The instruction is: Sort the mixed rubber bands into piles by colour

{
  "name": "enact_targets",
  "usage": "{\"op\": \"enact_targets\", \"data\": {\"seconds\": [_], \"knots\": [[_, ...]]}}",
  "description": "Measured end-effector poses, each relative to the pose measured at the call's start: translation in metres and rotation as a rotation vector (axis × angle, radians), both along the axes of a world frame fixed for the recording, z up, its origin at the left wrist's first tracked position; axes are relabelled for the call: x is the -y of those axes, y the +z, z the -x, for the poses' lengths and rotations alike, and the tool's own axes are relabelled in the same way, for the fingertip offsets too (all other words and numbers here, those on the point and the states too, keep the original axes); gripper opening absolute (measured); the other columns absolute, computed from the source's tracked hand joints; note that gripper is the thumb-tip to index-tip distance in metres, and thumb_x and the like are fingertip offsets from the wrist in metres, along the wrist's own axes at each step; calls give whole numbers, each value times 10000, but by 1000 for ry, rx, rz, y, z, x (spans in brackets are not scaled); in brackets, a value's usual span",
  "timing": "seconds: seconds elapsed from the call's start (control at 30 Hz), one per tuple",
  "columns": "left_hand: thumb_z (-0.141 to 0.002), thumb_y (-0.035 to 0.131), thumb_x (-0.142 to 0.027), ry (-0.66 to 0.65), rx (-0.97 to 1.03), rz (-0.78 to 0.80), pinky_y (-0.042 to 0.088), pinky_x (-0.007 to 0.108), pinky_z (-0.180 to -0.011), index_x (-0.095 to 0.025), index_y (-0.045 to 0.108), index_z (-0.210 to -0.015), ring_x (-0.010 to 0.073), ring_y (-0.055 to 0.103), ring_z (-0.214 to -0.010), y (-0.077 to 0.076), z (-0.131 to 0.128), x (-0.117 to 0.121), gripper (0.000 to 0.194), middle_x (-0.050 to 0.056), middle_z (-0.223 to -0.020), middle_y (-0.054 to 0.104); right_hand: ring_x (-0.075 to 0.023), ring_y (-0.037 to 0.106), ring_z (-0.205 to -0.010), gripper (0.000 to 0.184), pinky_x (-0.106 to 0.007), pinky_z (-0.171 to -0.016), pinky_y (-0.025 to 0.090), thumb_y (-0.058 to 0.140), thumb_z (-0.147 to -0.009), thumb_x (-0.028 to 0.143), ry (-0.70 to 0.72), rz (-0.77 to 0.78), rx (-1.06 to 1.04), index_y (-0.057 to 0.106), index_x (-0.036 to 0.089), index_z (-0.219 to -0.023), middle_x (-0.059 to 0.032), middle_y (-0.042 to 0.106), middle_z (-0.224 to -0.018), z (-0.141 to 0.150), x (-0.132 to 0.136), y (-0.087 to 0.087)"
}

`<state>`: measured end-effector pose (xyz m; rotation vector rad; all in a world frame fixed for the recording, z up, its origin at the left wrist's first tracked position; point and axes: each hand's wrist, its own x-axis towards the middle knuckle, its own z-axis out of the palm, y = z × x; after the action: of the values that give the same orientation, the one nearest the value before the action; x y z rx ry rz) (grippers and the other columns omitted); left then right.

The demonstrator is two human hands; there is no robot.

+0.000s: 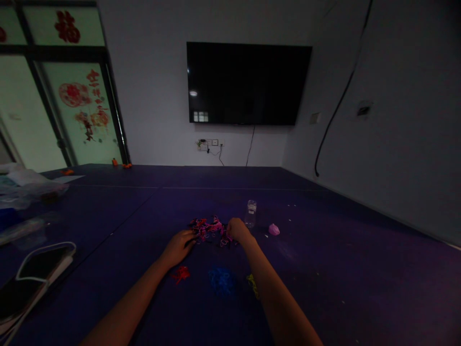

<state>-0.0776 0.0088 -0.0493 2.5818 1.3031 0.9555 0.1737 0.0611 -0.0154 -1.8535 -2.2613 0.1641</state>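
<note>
A mixed pile of small elastic bands [212,229], mostly pink with red and dark ones, lies on the dark blue-purple table covering. My left hand [179,247] rests at the pile's left edge, fingers stretched out and slightly apart, fingertips against the bands. At the right end of the pile, my right hand [236,229] has its fingers curled closed and pointing down; what they pinch is hidden. Closer to me lie separate heaps: red bands [181,274], blue bands [221,281] and yellow bands [252,286], the last partly covered by my right forearm.
A clear plastic bottle [251,214] stands just beyond my right hand, with a crumpled pink item [273,229] to its right. On the left are a phone-like device [45,264] with a white cable and some clear plastic bags [30,192]. A television [248,84] hangs on the far wall.
</note>
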Motion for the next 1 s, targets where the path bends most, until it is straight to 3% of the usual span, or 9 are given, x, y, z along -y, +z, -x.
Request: {"op": "enact_targets", "data": {"seconds": [0.67, 0.83, 1.0], "knots": [[-865, 485, -222, 35, -14, 40, 436, 373, -951, -212, 646, -1081, 207, 562, -1088, 5, -3, 5, 269, 77, -1139, 640, -206, 656, -873, 226, -199, -661, 441, 538, -746, 115, -26, 59, 45, 702, 124, -901, -139, 694, -941, 6, 13, 7], [-867, 484, -231, 28, -3, 39, 436, 375, -950, -212, 641, -1087, 207, 562, -1088, 5, -3, 5, 271, 77, -1145, 638, -212, 647, -905, 242, -212, -698, 447, 532, -770, 151, 11, 65, 70, 695, 116, -946, -161, 677, -1000, 7, 14, 3], [-873, 481, -242, -1, -13, 31, 433, 388, -953, -215, 634, -1101, 213, 561, -1087, 5, -1, 4, 276, 79, -1149, 636, -203, 652, -872, 210, -193, -674, 435, 536, -751, 140, 78, 65, 56, 721, 126, -850, -151, 697, -933, 4, 11, 9]]}}
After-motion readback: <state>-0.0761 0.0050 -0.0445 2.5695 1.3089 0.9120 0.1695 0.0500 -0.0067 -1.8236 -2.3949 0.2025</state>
